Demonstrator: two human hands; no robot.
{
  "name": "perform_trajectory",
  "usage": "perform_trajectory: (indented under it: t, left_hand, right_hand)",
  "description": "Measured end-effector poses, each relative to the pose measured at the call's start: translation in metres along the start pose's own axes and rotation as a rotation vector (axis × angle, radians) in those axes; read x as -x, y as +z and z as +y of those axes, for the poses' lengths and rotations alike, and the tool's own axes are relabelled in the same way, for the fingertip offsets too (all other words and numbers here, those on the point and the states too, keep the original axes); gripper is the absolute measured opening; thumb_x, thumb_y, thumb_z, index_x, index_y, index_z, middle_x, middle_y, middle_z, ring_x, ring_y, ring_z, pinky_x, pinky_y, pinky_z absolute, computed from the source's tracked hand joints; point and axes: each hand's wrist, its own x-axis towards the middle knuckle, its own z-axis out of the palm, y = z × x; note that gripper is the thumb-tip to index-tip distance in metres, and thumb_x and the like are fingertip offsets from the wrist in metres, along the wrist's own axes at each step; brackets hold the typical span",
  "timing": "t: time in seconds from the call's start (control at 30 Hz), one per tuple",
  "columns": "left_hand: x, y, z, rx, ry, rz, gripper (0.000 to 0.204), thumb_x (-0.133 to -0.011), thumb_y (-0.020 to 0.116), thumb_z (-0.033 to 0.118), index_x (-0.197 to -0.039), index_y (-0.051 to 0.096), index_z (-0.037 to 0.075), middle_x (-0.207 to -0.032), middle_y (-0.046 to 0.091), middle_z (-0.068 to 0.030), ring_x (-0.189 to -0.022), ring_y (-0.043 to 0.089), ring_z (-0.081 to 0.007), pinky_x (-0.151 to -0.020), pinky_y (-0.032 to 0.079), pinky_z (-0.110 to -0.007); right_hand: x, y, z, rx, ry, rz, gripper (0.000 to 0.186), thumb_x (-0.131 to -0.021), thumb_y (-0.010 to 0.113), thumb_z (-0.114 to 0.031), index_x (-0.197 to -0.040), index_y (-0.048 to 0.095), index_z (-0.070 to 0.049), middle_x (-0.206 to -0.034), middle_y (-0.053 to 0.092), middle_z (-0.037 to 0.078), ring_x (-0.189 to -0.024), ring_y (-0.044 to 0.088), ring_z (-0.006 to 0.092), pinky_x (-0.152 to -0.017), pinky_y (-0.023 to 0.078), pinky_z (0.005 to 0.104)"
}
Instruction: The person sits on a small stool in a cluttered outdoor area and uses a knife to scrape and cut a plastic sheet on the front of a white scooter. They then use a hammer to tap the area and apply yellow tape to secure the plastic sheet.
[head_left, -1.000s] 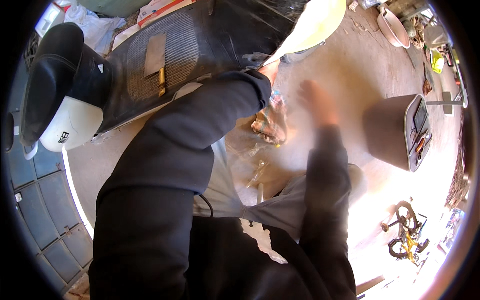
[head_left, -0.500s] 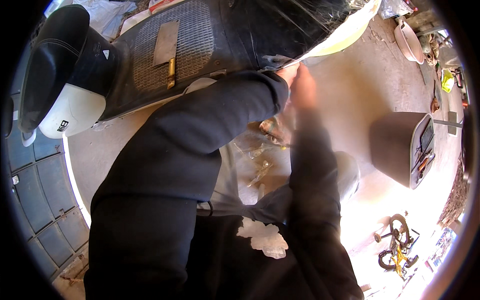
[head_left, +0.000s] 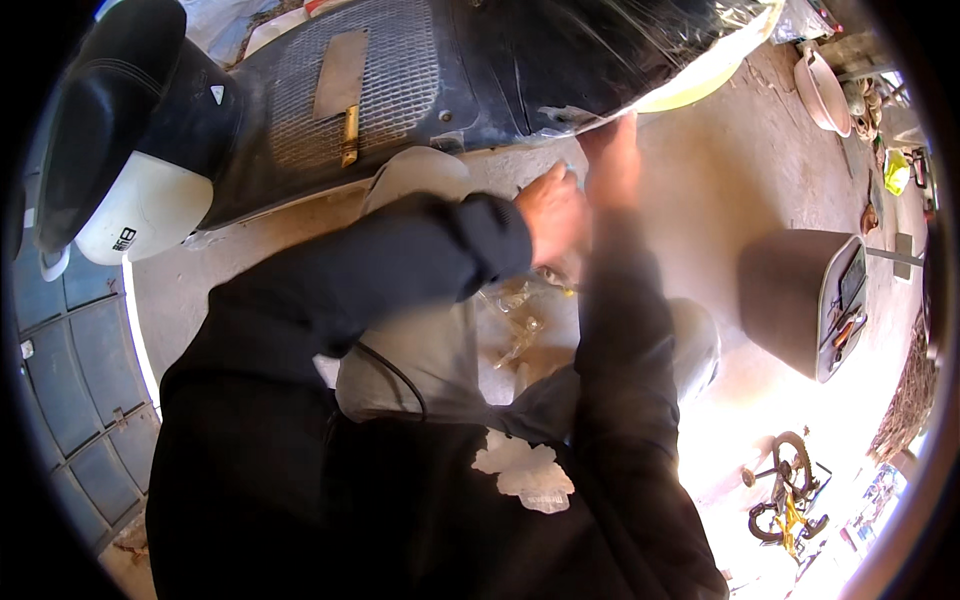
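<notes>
A scooter, with a black front panel [head_left: 530, 60] wrapped in clear film and a white-and-yellow edge [head_left: 690, 88], stands in front of me. My right hand [head_left: 615, 170] reaches up to the panel's lower edge; its fingers are blurred and partly hidden there. Just left of it and lower, my left hand [head_left: 553, 213] is held away from the panel with its fingers bent together. Whatever it may pinch is too small to make out. Crumpled clear plastic scraps [head_left: 518, 340] lie on the floor between my legs. A cleaver [head_left: 342, 80] with a yellowish handle rests on the scooter's footboard [head_left: 400, 75].
At the left are the scooter's black seat [head_left: 110, 120] and white side cover [head_left: 145, 215]. To my right stands a grey box-shaped stool [head_left: 800, 300] with tools on top. Farther off are a pink basin [head_left: 822, 92] and a small yellow-and-black bicycle [head_left: 792, 500].
My left hand has drawn back from the panel's edge toward me, and the left forearm swung down. My right hand has shifted slightly up and right along the edge.
</notes>
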Motion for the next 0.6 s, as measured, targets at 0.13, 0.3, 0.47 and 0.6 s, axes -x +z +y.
perform_trajectory:
  t: [0.13, 0.3, 0.47, 0.6]
  left_hand:
    - [0.039, -0.066, -0.018, 0.337, -0.307, 0.182, 0.005, -0.071, 0.055, 0.005, -0.074, 0.055, 0.000, -0.081, 0.056, -0.0133, -0.075, 0.053, -0.0263, -0.069, 0.043, -0.038]
    - [0.057, -0.062, -0.053, 0.225, -0.447, 0.159, 0.032, -0.077, 0.054, 0.008, -0.103, 0.052, -0.009, -0.117, 0.052, -0.0254, -0.111, 0.051, -0.0362, -0.096, 0.040, -0.041]
    - [0.059, -0.058, -0.053, 0.078, -0.526, -0.074, 0.036, -0.080, 0.050, 0.013, -0.109, 0.052, -0.009, -0.127, 0.046, -0.0281, -0.119, 0.045, -0.0376, -0.105, 0.030, -0.043]
    - [0.039, -0.071, -0.066, 0.116, -0.506, -0.283, 0.029, -0.076, 0.049, 0.010, -0.096, 0.060, -0.007, -0.119, 0.053, -0.0280, -0.112, 0.051, -0.0350, -0.099, 0.034, -0.042]
  right_hand:
    - [0.004, 0.011, 0.003, -0.037, 0.002, 0.055, 0.065, -0.094, 0.034, -0.053, -0.127, 0.043, 0.003, -0.123, 0.052, 0.013, -0.110, 0.053, 0.0231, -0.095, 0.042, 0.0349]
    - [0.017, 0.022, -0.006, 0.186, -0.096, 0.070, 0.063, -0.094, 0.033, -0.052, -0.127, 0.043, 0.000, -0.123, 0.052, 0.012, -0.110, 0.053, 0.0224, -0.095, 0.042, 0.0346]
    - [0.017, 0.024, -0.002, 0.194, -0.108, 0.070, 0.063, -0.094, 0.033, -0.052, -0.127, 0.044, 0.001, -0.123, 0.052, 0.012, -0.110, 0.053, 0.0223, -0.094, 0.042, 0.0342]
    - [0.014, 0.021, 0.000, 0.085, -0.068, 0.104, 0.064, -0.094, 0.035, -0.052, -0.126, 0.044, 0.002, -0.123, 0.053, 0.012, -0.110, 0.053, 0.0224, -0.094, 0.042, 0.0335]
